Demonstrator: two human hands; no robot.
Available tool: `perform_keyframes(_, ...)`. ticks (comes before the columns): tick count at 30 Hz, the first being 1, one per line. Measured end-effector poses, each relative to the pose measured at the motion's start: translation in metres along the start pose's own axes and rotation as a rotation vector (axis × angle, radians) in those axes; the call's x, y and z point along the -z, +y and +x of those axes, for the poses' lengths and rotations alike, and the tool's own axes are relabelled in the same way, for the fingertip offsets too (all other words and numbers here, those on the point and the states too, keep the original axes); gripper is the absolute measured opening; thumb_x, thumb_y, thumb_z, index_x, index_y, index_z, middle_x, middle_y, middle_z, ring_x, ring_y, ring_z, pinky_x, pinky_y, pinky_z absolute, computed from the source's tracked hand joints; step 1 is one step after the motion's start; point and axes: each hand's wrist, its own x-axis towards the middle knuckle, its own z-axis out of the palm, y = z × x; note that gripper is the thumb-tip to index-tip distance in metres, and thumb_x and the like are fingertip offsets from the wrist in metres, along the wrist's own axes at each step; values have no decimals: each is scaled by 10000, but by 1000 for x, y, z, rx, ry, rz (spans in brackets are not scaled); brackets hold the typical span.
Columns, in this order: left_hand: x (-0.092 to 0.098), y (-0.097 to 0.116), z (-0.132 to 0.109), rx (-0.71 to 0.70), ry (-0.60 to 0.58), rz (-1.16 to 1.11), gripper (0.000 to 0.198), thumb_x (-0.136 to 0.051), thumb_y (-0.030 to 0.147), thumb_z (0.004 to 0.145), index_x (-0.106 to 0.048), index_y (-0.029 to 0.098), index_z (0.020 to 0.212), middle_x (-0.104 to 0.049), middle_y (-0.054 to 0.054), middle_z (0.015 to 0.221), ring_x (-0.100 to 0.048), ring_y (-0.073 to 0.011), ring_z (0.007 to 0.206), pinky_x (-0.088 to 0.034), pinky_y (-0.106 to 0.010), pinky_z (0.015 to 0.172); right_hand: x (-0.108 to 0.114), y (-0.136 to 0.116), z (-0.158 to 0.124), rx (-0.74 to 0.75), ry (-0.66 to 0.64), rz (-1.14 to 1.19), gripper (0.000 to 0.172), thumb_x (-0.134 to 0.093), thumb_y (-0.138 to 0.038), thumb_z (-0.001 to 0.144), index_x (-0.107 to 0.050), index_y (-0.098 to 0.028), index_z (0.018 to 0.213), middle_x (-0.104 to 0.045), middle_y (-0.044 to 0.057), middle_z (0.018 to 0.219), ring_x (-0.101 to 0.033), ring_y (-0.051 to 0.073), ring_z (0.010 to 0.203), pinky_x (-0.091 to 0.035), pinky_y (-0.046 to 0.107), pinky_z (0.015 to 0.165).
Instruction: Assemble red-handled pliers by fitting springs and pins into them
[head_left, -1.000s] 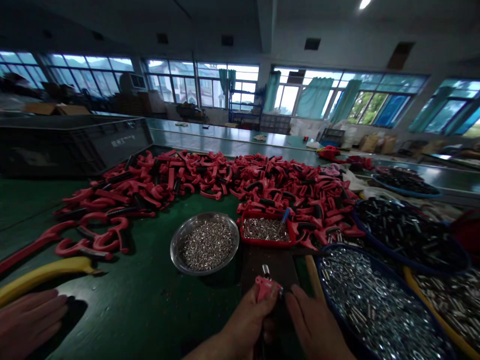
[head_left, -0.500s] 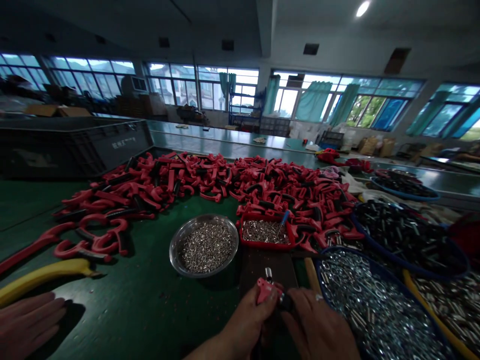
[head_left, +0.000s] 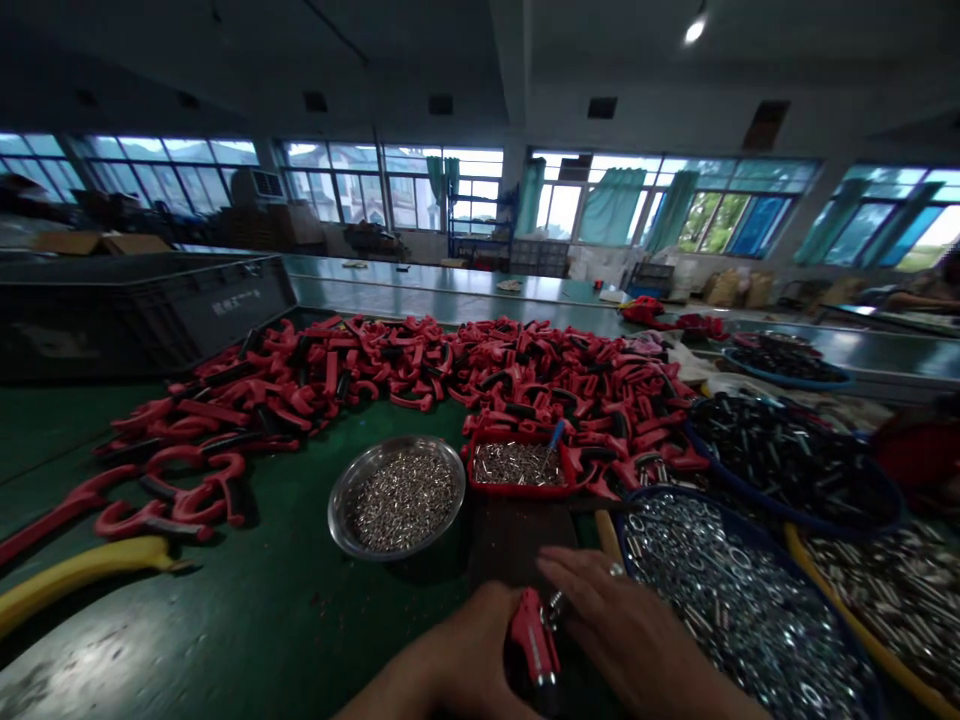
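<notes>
My left hand point(head_left: 469, 655) grips a red plastic handle part point(head_left: 534, 640) low in the middle of the view, over a dark wooden block point(head_left: 517, 540). My right hand point(head_left: 622, 625) lies against the part's right side, fingers curled at a small metal piece on it; what the fingertips hold is too small to make out. Just ahead stand a round steel bowl point(head_left: 341, 500) of small metal pins and a red tray point(head_left: 480, 480) of similar pins.
A big heap of red and black handles point(head_left: 420, 375) covers the green table beyond. Blue-rimmed basins hold metal rings point(head_left: 735, 600) and black parts point(head_left: 787, 455) at right. A yellow handle point(head_left: 75, 570) lies at left; a dark crate point(head_left: 135, 300) stands back left.
The red part has been drawn back toward me and turned lengthwise. Another person's hand at the lower left has left the view. My head has shifted slightly.
</notes>
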Motion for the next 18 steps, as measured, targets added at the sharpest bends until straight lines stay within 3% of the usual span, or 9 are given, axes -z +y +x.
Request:
perform_keyframes(3,7,6,4,-47,-51,146,488,-702,515,507,-590,196,860,-605,-3,847,-514,-172,720,-391,-215,614,-2,-1,3,0,-29,-30,305,-501,-95,742,-538,-219,1019,-649,30,930,-598,182,849,-483,280,687)
perform_keyframes(7,12,9,21,-33,74,515,638,-643,613,523,-562,191,994,-605,-54,919,-537,-237,787,-397,-305,692,-22,-8,6,-181,82,-202,111,-473,-190,792,-566,-193,853,-634,50,745,-606,208,658,-447,294,545)
perform_keyframes(11,15,0,35,-47,104,804,758,-672,611,492,-513,268,1149,-522,-95,1131,-462,-319,974,-368,-420,794,-39,-10,11,-285,42,-286,150,-425,-181,814,-571,-184,778,-630,63,672,-610,225,612,-429,301,506)
perform_keyframes(14,20,-2,39,-69,83,849,810,-657,651,476,-488,303,1187,-491,-95,1187,-422,-335,1035,-337,-460,841,-38,-2,6,-321,49,-271,165,-437,-212,817,-587,-175,874,-659,74,716,-630,222,609,-452,302,501)
perform_keyframes(16,28,2,42,-95,69,813,834,-608,700,484,-485,284,1196,-493,-94,1193,-433,-325,1038,-345,-439,851,-33,8,-8,-387,84,-244,224,-413,-301,839,-589,-181,911,-673,83,747,-642,226,621,-471,312,499)
perform_keyframes(18,38,9,50,-60,102,791,682,-521,682,621,-515,266,1161,-537,-73,1136,-482,-276,1000,-376,-377,833,-29,18,-29,-469,93,-207,285,-370,-358,852,-595,-190,904,-682,87,755,-649,233,624,-489,330,497)
